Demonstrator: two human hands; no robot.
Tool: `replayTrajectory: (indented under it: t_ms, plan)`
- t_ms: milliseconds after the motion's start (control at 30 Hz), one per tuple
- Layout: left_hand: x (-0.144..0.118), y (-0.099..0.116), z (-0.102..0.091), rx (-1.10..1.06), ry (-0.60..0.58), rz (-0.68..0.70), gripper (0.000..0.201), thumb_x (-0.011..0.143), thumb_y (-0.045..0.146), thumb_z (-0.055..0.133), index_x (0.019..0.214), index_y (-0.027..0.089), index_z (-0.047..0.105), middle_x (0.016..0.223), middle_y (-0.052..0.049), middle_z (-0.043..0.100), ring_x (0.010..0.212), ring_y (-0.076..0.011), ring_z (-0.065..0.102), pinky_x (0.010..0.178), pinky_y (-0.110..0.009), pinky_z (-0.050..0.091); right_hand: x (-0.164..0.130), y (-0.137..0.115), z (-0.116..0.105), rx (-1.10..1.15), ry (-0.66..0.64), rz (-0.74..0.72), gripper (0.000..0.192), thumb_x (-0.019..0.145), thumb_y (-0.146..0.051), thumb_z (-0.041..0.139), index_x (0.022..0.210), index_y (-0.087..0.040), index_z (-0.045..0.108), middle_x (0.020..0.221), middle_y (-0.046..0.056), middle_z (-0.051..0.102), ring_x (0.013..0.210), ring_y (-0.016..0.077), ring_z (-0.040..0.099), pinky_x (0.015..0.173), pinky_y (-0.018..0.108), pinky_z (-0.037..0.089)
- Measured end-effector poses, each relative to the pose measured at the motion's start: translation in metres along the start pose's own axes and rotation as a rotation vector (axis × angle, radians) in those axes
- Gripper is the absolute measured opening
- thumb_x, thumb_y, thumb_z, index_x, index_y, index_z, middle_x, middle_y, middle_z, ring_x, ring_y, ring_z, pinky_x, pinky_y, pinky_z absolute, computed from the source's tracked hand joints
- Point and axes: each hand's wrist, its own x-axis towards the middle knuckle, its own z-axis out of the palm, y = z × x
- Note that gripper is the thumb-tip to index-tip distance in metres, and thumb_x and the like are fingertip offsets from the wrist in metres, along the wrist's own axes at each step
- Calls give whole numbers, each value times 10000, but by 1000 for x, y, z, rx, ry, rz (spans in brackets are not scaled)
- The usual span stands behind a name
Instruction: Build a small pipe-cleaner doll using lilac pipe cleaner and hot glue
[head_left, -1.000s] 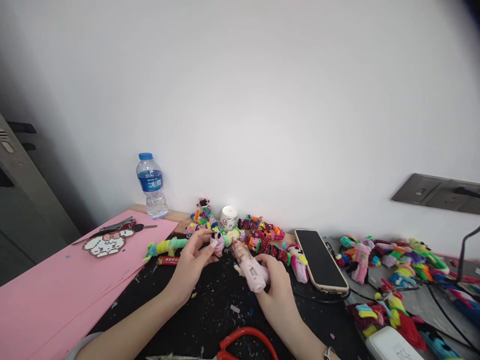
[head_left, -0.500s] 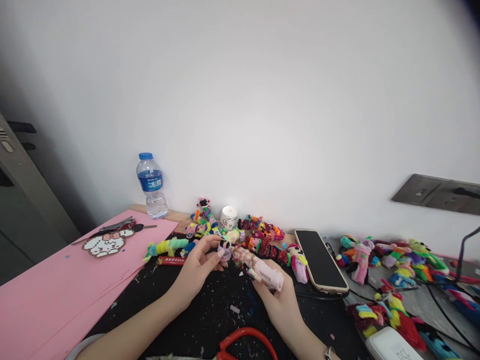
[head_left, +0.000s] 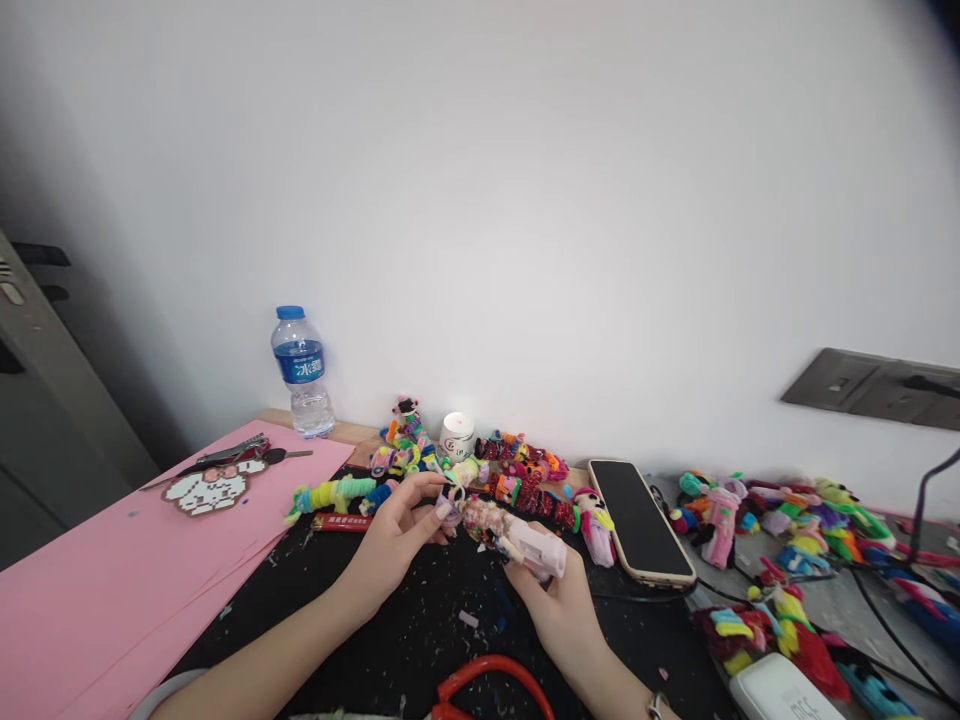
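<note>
My left hand (head_left: 409, 520) pinches a small light-purple fuzzy pipe-cleaner piece (head_left: 452, 508) between thumb and fingertips, and a loop stands up at its top. Wrapped around a pale pink glue gun (head_left: 536, 549), my right hand (head_left: 559, 600) holds it tilted, its front end toward the purple piece. Crusty beige and pinkish bits cover the front of the gun. Whether its tip touches the purple piece I cannot tell. Just behind the hands lie colourful pipe-cleaner dolls (head_left: 525, 490) and a white cup (head_left: 457, 436).
Red-handled scissors (head_left: 499, 668) lie near the front edge on the black mat (head_left: 405, 620). Pink sheets (head_left: 112, 570), a water bottle (head_left: 302, 372) and a keychain (head_left: 208, 488) are at left. Right of my hand are a phone (head_left: 641, 520), cables, several dolls (head_left: 724, 520) and a white case (head_left: 784, 690).
The purple piece has turned in my left fingers: its dark-marked side no longer shows, and a loop does. My right hand and the glue gun have barely moved.
</note>
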Motion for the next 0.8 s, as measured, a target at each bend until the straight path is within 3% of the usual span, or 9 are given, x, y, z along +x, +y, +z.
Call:
replayTrajectory:
  t_ms: [533,800]
  plan:
    - [0,2,1,56,4,62,269,772,334,612,994,203,533,914,-14,575,680,-150,603,620,-290,496,2,-8,0,5,23,10,92,760,-177,544,785,-164,632,634,7,597,742,206,604,682,264,495]
    - [0,1,-1,56,0,70,268,783,326,609,1003,201,519,817,7,591,689,-148,599,632,-275,492,1,-3,0,-25,51,2,111,746,-170,544,804,-157,638,693,23,635,738,203,608,699,273,497]
